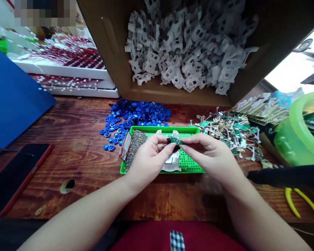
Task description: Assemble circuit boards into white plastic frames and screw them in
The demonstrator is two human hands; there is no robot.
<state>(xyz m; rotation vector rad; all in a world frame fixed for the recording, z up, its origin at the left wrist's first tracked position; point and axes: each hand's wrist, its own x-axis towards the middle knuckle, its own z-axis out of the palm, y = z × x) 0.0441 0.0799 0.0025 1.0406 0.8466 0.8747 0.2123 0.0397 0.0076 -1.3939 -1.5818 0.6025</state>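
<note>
Both my hands meet over a small green perforated tray [191, 164] on the wooden table. My left hand [149, 160] and my right hand [211, 153] pinch the two ends of a small green circuit board [176, 141] with a dark part on it. Below the hands a white plastic bracket [171, 164] lies in the tray. A heap of small metal screws [137, 139] fills the tray's left end.
An open cardboard box [157, 94] of white plastic brackets stands behind the tray. Blue plastic pieces [136, 116] lie left of centre, circuit boards with wires [230, 130] to the right. A green tub [300, 132], yellow-handled pliers [303, 204], a phone [13, 174] and a blue sheet [13, 97] flank the work area.
</note>
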